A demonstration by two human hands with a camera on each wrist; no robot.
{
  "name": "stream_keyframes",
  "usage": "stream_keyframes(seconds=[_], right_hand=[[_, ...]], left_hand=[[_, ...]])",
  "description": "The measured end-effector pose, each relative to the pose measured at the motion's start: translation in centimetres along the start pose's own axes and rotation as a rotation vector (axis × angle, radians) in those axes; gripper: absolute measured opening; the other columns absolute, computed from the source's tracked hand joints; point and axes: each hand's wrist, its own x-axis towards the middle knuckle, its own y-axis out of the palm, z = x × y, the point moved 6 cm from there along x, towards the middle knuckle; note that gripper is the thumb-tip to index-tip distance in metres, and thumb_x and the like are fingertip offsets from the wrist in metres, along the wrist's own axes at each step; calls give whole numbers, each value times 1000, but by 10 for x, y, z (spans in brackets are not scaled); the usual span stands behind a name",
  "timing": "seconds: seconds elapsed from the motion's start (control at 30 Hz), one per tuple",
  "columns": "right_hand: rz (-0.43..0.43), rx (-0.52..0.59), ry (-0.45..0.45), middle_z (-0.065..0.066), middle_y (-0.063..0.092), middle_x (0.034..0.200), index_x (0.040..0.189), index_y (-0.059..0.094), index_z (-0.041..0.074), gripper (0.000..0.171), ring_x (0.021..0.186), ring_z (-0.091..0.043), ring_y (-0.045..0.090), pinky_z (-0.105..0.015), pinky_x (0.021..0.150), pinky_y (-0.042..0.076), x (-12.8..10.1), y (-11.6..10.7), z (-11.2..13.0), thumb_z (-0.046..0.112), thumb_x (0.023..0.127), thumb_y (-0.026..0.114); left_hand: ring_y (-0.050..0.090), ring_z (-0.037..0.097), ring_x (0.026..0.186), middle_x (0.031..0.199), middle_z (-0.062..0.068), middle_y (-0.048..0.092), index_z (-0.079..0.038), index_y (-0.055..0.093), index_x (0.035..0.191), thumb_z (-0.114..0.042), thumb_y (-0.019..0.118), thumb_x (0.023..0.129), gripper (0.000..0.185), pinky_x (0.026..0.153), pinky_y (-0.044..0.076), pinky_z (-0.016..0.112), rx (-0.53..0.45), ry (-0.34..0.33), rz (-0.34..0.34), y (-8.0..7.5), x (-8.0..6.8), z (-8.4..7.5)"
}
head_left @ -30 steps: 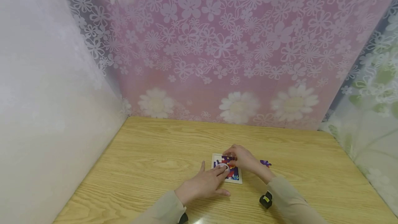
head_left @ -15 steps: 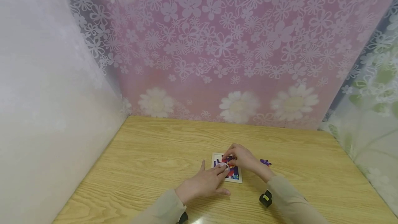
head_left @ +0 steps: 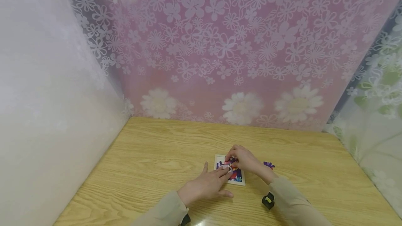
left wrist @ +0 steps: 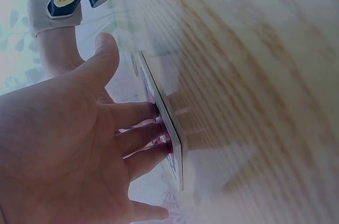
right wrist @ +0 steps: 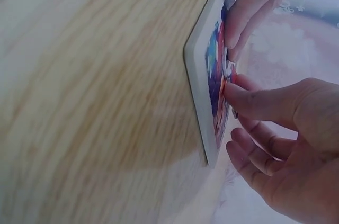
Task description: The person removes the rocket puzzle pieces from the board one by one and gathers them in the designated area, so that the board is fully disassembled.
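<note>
A small jigsaw puzzle in a pale frame (head_left: 239, 183) lies flat on the table, its picture purple, red and white. My left hand (head_left: 205, 187) rests on it from the near left, straight fingertips pressing the picture around a white round part. At the upper right of the puzzle, my right hand (head_left: 246, 160) pinches a puzzle piece between thumb and fingers, low against the picture. Most of that piece is hidden by the fingers. In the right wrist view the right thumb (right wrist: 249, 101) touches the picture beside the left fingers (right wrist: 246, 15).
A loose purple puzzle piece (head_left: 269, 164) lies on the wood-grain table (head_left: 163, 149) right of the frame, behind the right forearm. Black devices are strapped at both wrists, the right one (head_left: 268, 201) in plain sight. A pink flowered backdrop (head_left: 201, 62) rises behind the table.
The right fingers have shifted slightly over the upper part of the puzzle, still pinching. The left hand stays in place.
</note>
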Motion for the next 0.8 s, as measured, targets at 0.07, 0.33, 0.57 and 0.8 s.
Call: stream_keyframes(seconds=[0.07,0.33,0.57,0.8], right_hand=[[-4,0,1,1,57,94,91,69,18,23,86,-17,53,-38,76,45,0,0,0,3,74,74],[-15,77,35,-2,57,95,110,65,14,30,80,-14,57,-29,67,49,-4,-5,0,6,81,68],[-47,186,71,0,59,97,106,68,18,22,80,-10,58,-22,64,49,-6,-8,-2,8,87,62],[-39,288,128,2,66,101,106,66,21,24,85,-14,63,-24,67,53,-7,-1,-8,8,87,62]], left_hand=[[27,17,137,151,-2,26,-22,29,145,-69,33,83,78,101,20,66,3,1,0,1,0,0],[26,16,137,151,-2,25,-22,29,145,-68,34,83,77,101,19,66,-11,3,8,1,1,0],[27,18,137,150,-1,28,-21,31,144,-67,34,84,76,101,21,65,-21,-2,-5,-1,0,-1],[29,18,136,149,0,29,-20,33,144,-66,33,86,73,101,24,64,-8,13,-41,-1,0,-3]])
